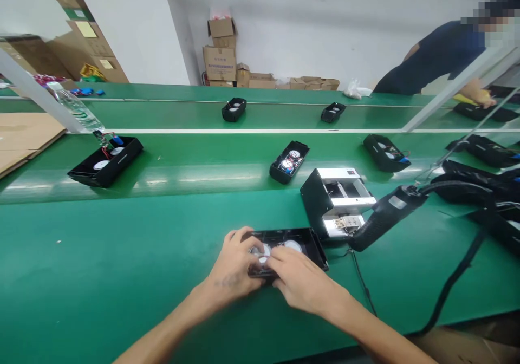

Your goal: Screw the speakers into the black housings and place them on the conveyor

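A black speaker housing (314,247) lies open side up on the green bench in front of me. Inside it sit round white speaker cones (292,246). Wrapped round the housing's left end is my left hand (239,261), its fingers reaching over the rim. My right hand (300,277) bends over the near side, its fingertips closed together inside the housing by the left cone. What those fingertips pinch, if anything, is hidden. Just right of the housing stands a black and silver bench device (339,204). A black electric screwdriver (388,218) hangs slanted beside it.
Similar housings rest on the belt (195,163) beyond the bench, including one at left (106,162) with loose wires and one in the middle (289,162). A black cable (459,277) loops at right. A person (439,50) works across the line. A bottle (75,106) leans at far left.
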The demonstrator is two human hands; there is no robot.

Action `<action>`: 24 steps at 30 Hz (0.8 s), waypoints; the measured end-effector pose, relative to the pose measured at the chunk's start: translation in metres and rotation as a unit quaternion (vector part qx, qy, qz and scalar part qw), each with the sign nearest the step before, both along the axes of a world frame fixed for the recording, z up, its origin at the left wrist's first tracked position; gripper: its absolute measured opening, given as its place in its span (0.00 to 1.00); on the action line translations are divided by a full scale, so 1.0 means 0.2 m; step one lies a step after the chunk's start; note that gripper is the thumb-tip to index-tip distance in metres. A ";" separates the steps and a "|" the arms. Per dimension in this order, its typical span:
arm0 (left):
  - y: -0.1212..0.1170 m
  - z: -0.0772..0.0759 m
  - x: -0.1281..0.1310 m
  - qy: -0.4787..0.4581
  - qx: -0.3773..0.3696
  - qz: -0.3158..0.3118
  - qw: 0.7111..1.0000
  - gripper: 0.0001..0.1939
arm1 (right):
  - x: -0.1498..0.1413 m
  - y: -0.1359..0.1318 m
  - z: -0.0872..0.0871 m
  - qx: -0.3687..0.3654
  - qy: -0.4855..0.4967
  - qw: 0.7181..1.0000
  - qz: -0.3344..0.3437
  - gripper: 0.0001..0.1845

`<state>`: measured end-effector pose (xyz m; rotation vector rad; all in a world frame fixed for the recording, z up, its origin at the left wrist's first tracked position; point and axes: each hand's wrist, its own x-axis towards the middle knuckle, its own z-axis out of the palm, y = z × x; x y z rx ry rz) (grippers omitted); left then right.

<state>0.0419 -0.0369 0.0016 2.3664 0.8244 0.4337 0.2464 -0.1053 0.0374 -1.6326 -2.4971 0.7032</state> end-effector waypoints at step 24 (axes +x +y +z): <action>0.32 0.13 0.05 0.039 -0.267 0.004 0.963 0.15 | 0.05 0.37 0.09 -0.073 0.109 0.991 0.009 0.08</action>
